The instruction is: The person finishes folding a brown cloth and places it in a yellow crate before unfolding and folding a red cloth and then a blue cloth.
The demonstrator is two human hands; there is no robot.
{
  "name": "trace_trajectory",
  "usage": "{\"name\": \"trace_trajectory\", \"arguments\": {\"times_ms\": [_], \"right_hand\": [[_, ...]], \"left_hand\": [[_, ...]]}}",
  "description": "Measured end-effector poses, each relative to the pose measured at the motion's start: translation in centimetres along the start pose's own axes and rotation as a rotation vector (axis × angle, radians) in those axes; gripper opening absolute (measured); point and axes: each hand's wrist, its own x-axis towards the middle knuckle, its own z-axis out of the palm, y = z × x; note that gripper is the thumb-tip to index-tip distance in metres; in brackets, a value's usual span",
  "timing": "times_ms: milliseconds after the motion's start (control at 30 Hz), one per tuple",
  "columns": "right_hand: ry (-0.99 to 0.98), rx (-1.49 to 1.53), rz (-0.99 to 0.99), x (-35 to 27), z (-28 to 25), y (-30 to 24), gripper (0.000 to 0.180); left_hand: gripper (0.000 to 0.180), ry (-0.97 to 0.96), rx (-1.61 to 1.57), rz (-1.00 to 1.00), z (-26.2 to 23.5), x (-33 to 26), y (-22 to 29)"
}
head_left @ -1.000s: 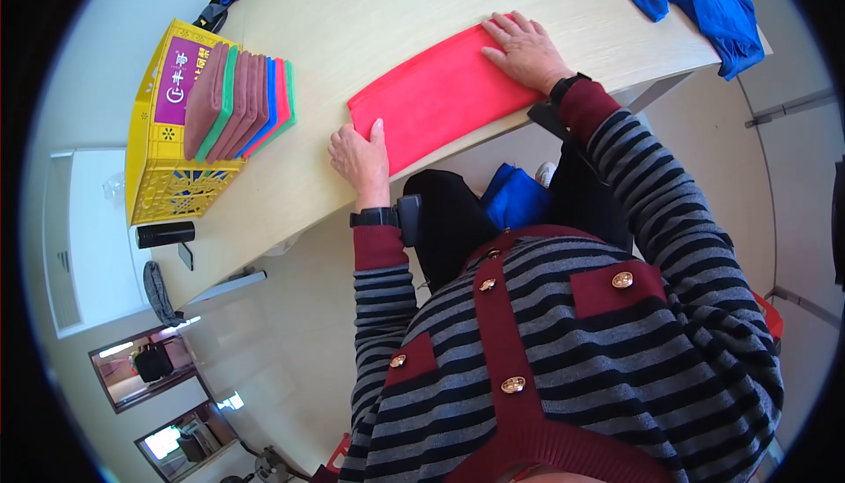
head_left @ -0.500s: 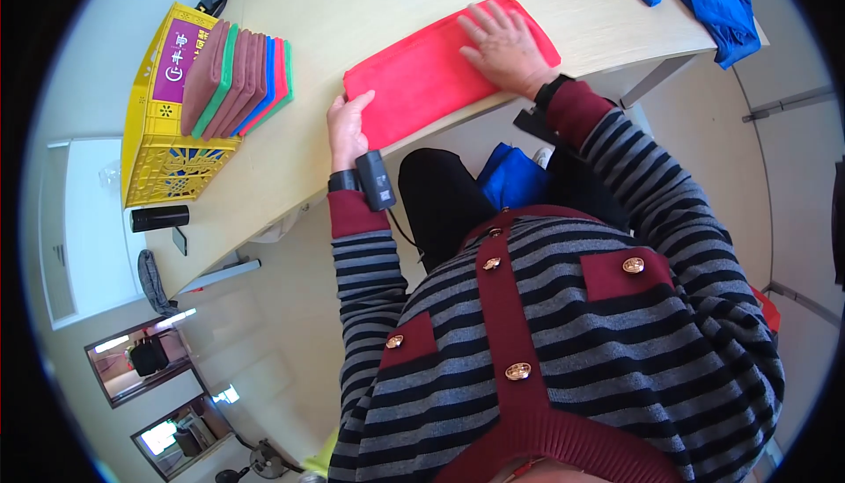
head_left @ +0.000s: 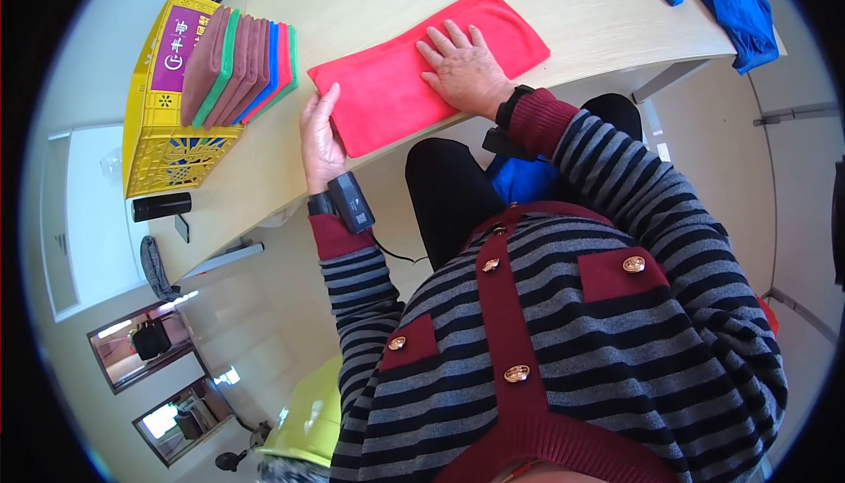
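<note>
A folded red cloth (head_left: 396,78) lies flat on the table along its front edge. My left hand (head_left: 321,144) is at the cloth's left end, its thumb over the edge and its fingers on the outer side, partly hidden. Flat on the middle of the cloth rests my right hand (head_left: 466,69), palm down with the fingers stretched out.
On the left stands a yellow crate (head_left: 180,144) with several folded cloths (head_left: 242,69) against it, brown, green, blue and red. A black cylinder (head_left: 161,208) and a phone (head_left: 182,228) lie nearby. Blue fabric (head_left: 731,17) hangs over the table's far right corner.
Both hands have moved to the left. The red cloth's left end now reaches further left, with the left hand still at it. More of a yellow-green object shows at the bottom.
</note>
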Motion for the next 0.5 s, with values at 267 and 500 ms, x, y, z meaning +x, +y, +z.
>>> {"name": "trace_trajectory", "arguments": {"times_ms": [267, 500], "right_hand": [[0.007, 0.066, -0.047, 0.3, -0.7, -2.0, 0.055], [0.106, 0.202, -0.120, -5.8, -2.9, -1.0, 0.047]], "left_hand": [[0.024, -0.130, 0.120, 0.210, 6.4, 0.4, 2.6], [0.015, -0.167, 0.555, 0.129, 14.9, 1.9, 1.9]]}}
